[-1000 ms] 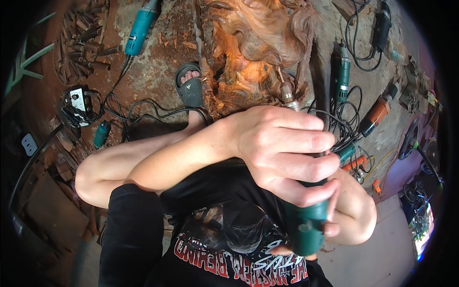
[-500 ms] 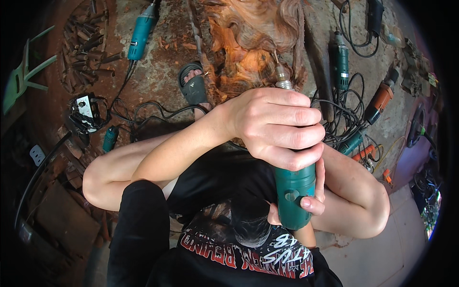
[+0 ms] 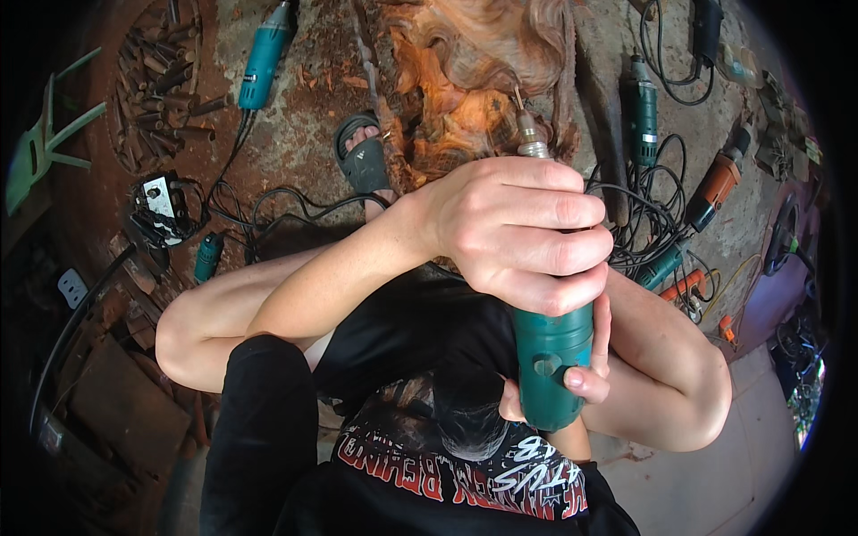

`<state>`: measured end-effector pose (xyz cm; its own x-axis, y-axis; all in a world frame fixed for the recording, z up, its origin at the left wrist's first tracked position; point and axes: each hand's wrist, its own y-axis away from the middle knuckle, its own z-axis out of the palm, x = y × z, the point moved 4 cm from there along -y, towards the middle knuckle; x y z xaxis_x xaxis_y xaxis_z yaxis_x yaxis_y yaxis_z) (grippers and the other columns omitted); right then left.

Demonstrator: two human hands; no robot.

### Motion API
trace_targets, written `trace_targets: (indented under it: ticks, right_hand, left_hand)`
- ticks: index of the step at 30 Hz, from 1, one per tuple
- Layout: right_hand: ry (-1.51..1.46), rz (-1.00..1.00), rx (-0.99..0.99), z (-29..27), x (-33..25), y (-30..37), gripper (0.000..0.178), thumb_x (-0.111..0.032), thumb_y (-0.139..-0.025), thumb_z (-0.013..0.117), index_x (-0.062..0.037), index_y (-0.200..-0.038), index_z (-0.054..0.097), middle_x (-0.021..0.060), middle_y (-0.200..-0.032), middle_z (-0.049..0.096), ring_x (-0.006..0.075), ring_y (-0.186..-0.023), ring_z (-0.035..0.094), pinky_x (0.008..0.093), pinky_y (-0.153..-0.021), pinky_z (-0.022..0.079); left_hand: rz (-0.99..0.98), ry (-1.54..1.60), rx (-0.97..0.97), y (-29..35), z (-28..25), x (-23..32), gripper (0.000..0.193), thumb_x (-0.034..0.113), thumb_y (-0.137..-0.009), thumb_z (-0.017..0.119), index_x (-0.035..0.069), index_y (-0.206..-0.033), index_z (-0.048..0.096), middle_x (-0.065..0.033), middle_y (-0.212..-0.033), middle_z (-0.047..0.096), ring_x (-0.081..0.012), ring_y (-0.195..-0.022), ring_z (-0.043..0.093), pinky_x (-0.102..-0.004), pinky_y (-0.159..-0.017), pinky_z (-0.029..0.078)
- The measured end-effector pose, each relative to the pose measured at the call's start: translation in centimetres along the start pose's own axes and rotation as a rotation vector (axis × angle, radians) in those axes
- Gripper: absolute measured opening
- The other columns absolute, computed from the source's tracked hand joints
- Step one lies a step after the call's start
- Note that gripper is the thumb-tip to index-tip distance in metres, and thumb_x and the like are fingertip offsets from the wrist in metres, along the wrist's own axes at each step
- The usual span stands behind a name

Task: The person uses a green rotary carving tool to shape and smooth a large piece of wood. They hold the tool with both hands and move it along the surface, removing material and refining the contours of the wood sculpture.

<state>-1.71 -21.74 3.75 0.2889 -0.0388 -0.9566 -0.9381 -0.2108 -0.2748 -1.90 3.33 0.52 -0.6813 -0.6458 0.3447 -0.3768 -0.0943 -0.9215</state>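
A green die grinder (image 3: 550, 344) points away from me, with its collet and thin bit (image 3: 520, 100) at the far end. My left hand (image 3: 527, 234) is wrapped over the front of its body, just behind the silvery neck. Around the rear end curl the fingers of my right hand (image 3: 588, 382), partly hidden behind the tool. The bit's tip is at a large carved piece of wood (image 3: 483, 45), which has wavy grooves and a rough orange-brown hollow. From this angle I cannot tell whether the tip touches the wood.
Teal grinders lie at upper left (image 3: 265, 62) and right (image 3: 642, 121), among tangled black cables (image 3: 648, 210). An orange-and-black power tool (image 3: 718, 183) is farther right. A white power socket (image 3: 161, 207) sits left, below a pile of metal bits (image 3: 156, 98). My sandalled foot (image 3: 365, 161) is beside the wood.
Both hands and the grinder have shifted very slightly, with the neck a little to the right. The grip is the same.
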Motion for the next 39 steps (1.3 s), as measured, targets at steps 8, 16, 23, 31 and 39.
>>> trace_targets:
  ticks: [8,16,23,31,39]
  right_hand:
    - [0.06,-0.007,-0.224,2.4,-0.3,1.0,0.065,-0.032,-0.078,0.082,-0.013,-0.13,0.047,0.0362,-0.132,0.059,0.0434,-0.11,0.07,0.051,-0.1,0.058]
    - [0.107,-0.029,-0.418,4.8,0.2,2.2,0.064,-0.03,-0.081,0.08,-0.0094,-0.133,0.048,0.0339,-0.132,0.06,0.0411,-0.113,0.069,0.0493,-0.102,0.057]
    - [0.102,-0.027,-0.373,4.3,0.4,1.6,0.064,-0.03,-0.083,0.079,-0.0061,-0.135,0.05,0.0318,-0.132,0.061,0.0391,-0.116,0.068,0.0478,-0.103,0.055]
    - [0.102,-0.029,-0.411,4.7,0.3,2.0,0.063,-0.029,-0.086,0.077,-0.0025,-0.137,0.051,0.0295,-0.132,0.063,0.0367,-0.119,0.067,0.0461,-0.105,0.054]
    - [0.05,0.003,-0.136,1.5,0.1,0.4,0.063,-0.027,-0.088,0.076,0.0012,-0.139,0.052,0.0272,-0.132,0.064,0.0344,-0.121,0.066,0.0444,-0.106,0.052]
  left_hand:
    - [-0.014,-0.022,0.008,0.0,-0.2,-0.1,0.019,0.017,-0.077,0.078,0.014,-0.092,0.067,-0.0012,-0.094,0.069,-0.0198,-0.084,0.069,-0.0327,-0.072,0.059]
    - [-0.01,-0.002,-0.039,0.0,-0.7,-0.2,0.023,0.006,-0.076,0.082,0.011,-0.097,0.073,-0.0048,-0.098,0.071,-0.0227,-0.084,0.072,-0.0361,-0.073,0.061]
    - [-0.008,0.016,-0.022,0.0,-0.6,-0.4,0.025,0.006,-0.075,0.082,0.01,-0.097,0.073,-0.0047,-0.098,0.071,-0.0229,-0.084,0.072,-0.0358,-0.072,0.061]
    - [-0.009,-0.005,-0.033,0.1,-0.7,-0.2,0.025,0.006,-0.075,0.082,0.01,-0.098,0.073,-0.0054,-0.097,0.071,-0.0231,-0.082,0.072,-0.0359,-0.07,0.06]
    - [0.007,0.009,-0.042,0.0,-0.7,-0.2,0.024,0.007,-0.076,0.082,0.01,-0.098,0.073,-0.0059,-0.097,0.072,-0.0229,-0.083,0.072,-0.0356,-0.071,0.061]
